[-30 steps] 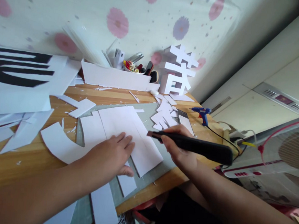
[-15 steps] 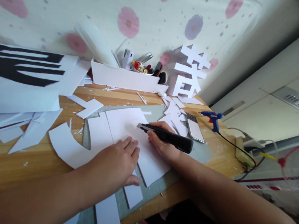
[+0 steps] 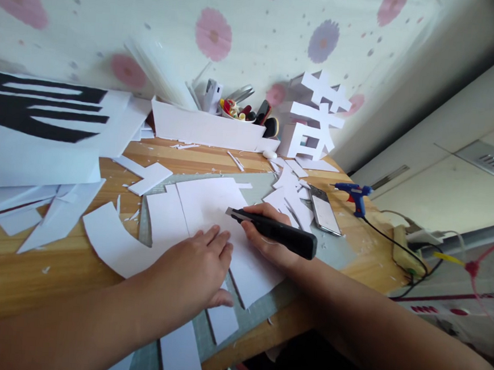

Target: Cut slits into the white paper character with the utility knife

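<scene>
Since a second ago the right hand has carried the black cutter leftward over the white sheet; its blade tip now sits above the middle. The right fingers are closed around the cutter's body; the left hand lies flat, palm down, gripping nothing. The sheet is plain and smooth, with a thin dark line down its left part, and lies on the grey-green mat. Bold black strokes mark a printed sheet at left. Mat shows between the sheet's near corner and the table's front edge; the phone lies beyond the right hand.
</scene>
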{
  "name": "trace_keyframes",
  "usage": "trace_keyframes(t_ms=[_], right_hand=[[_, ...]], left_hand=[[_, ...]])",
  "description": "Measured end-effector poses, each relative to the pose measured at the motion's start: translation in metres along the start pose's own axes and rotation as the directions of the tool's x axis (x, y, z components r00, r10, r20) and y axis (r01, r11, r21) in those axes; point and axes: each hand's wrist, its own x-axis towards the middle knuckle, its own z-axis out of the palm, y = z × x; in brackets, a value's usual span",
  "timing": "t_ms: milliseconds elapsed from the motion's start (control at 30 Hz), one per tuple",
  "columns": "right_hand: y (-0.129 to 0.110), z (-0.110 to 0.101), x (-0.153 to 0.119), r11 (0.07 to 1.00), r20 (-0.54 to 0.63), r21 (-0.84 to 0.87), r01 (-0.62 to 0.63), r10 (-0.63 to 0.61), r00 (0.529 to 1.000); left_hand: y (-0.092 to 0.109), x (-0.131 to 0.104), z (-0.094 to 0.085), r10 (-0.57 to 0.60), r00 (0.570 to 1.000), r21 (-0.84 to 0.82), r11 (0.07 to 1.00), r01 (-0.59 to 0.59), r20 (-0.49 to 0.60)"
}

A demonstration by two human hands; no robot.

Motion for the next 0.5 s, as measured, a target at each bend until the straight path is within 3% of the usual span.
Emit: trace_keyframes(t_ms=[200,500], right_hand=[[0.0034,0.0011,0.0024,0.999,0.022,0.001,0.049,-0.049,0.999],[0.0002,-0.0052,0.002,0.996,0.116,-0.031,0.083,-0.078,0.99]], left_hand=[[0.0021,-0.0009,-0.0053,-0.027,0.996,0.039,0.999,0.024,0.089],[0.002,0.0024,-0.0006,-0.033,0.998,0.065,0.997,0.029,0.056]])
